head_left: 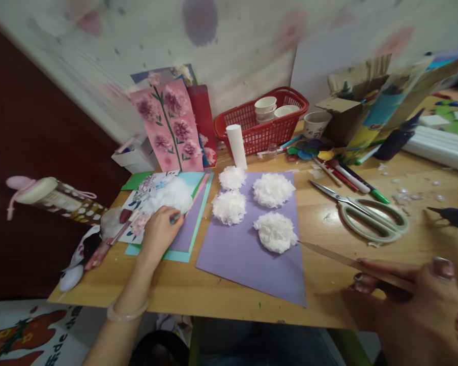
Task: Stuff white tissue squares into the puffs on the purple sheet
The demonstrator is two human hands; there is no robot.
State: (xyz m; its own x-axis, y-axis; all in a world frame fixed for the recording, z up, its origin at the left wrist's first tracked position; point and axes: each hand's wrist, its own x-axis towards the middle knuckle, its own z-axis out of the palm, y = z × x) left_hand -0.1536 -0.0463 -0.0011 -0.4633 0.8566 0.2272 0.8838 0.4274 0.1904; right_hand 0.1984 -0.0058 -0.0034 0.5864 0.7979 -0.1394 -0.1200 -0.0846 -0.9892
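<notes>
My left hand (162, 229), a pale bangle on its wrist, rests on a stack of coloured sheets (187, 236). Its fingers are curled closed beside a fluffy white heap (173, 193); a small teal spot shows at the fingertips, and what they hold is unclear. In my right hand (423, 305) is a thin pointed metal tool (336, 255), rather like tweezers. The tool's tip reaches the edge of a ruffled white paper flower (275, 232). Several such flowers, including another at the upper right (273, 190), lie on a purple sheet (248, 267).
Scissors (361, 211) lie right of the sheet, near pens (351, 178) and loose pearl beads (415, 195). Behind stand a white roll (236, 147), a red basket (257, 137) with bowls, and a pink flower picture (170, 124). A bottle (61, 198) is at left.
</notes>
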